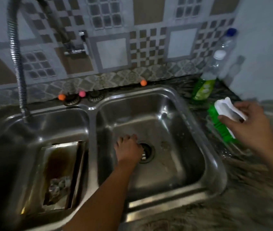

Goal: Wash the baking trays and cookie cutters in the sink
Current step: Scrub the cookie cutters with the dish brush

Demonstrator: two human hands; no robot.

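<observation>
A stained metal baking tray [60,174] lies tilted in the left basin, with a crumpled scrap in its lower end. My left hand [128,150] reaches down into the right basin [174,124], fingers curled over the drain [147,153]. It grips a small shiny metal piece [143,156]; blur hides what the piece is. Over the counter to the right of the sink, my right hand [247,124] pinches the white top of a green and white scrubber [222,114]. No cookie cutter is clearly recognisable.
A flexible metal tap hose [16,64] arches over the left basin. A green dish soap bottle [202,89] and clear plastic bottles [222,52] stand at the back right corner. Small orange and pink balls [82,93] sit along the sink's rear edge. Dark speckled counter [232,205] surrounds the sink.
</observation>
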